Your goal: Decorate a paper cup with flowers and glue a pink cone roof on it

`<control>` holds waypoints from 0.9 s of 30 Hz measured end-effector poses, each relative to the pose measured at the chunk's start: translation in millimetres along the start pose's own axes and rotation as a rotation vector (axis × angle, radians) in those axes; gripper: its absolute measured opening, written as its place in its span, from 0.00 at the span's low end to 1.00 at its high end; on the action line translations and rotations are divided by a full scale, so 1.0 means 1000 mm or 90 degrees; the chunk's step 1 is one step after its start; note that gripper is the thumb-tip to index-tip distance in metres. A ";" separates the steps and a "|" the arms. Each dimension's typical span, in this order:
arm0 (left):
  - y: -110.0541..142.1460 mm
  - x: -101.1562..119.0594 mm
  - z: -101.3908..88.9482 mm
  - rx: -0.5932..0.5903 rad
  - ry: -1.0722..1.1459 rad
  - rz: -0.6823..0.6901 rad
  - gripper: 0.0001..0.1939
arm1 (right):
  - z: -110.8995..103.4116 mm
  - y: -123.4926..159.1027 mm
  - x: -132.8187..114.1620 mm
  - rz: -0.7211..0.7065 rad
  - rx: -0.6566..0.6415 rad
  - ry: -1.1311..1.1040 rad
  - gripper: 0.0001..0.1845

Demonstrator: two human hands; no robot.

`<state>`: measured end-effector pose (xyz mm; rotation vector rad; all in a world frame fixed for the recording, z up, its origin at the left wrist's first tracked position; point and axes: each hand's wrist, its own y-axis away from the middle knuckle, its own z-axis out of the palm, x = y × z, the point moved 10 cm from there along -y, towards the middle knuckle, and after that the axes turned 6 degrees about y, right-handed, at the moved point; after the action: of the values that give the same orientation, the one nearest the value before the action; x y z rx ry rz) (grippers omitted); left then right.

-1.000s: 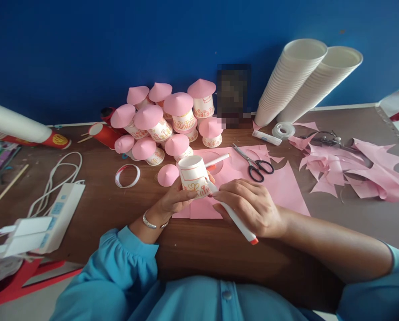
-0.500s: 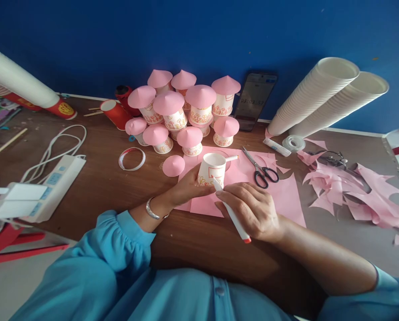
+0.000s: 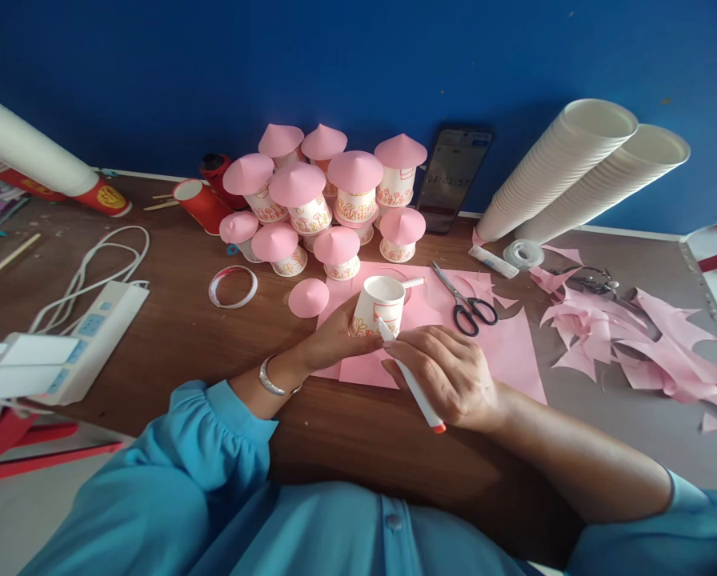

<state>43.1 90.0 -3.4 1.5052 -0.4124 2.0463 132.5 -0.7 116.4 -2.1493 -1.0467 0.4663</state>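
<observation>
My left hand (image 3: 338, 330) is closed around a white paper cup (image 3: 378, 298), its open mouth facing up. Orange and yellow plant drawings run round the cup's lower part, with a red square outline above them. In my right hand (image 3: 446, 372) is a white marker pen (image 3: 415, 392) with an orange-red end; its tip meets the cup's side by the square. Pink paper sheets (image 3: 520, 352) lie beneath and behind the cup. A loose pink paper cone (image 3: 309, 298) rests left of it, and black-handled scissors (image 3: 467, 308) lie to the right.
Several decorated cups with pink cone tops (image 3: 300, 188) stand at the back. A phone (image 3: 454, 180) leans on the blue wall beside tall cup stacks (image 3: 559, 168). Pink scraps (image 3: 664, 344) spread at right. A tape ring (image 3: 232, 286) and power strip (image 3: 103, 336) lie left.
The marker tip has shifted slightly along the cup's side, and more red line shows inside the square. The whole view has moved a little; both hands keep their holds.
</observation>
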 end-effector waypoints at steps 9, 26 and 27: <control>0.000 -0.002 0.004 -0.042 0.050 -0.006 0.32 | 0.000 0.003 0.003 0.004 0.005 -0.006 0.17; 0.002 0.001 0.008 -0.063 0.085 -0.032 0.24 | -0.008 0.002 0.007 0.019 0.024 -0.010 0.15; 0.002 0.002 0.009 -0.067 0.090 -0.026 0.24 | -0.008 0.002 0.007 0.022 0.024 -0.010 0.15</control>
<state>48.4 84.0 1.5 1.2893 -0.4226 2.0507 142.5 0.9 120.2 -2.1366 -1.0026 0.5163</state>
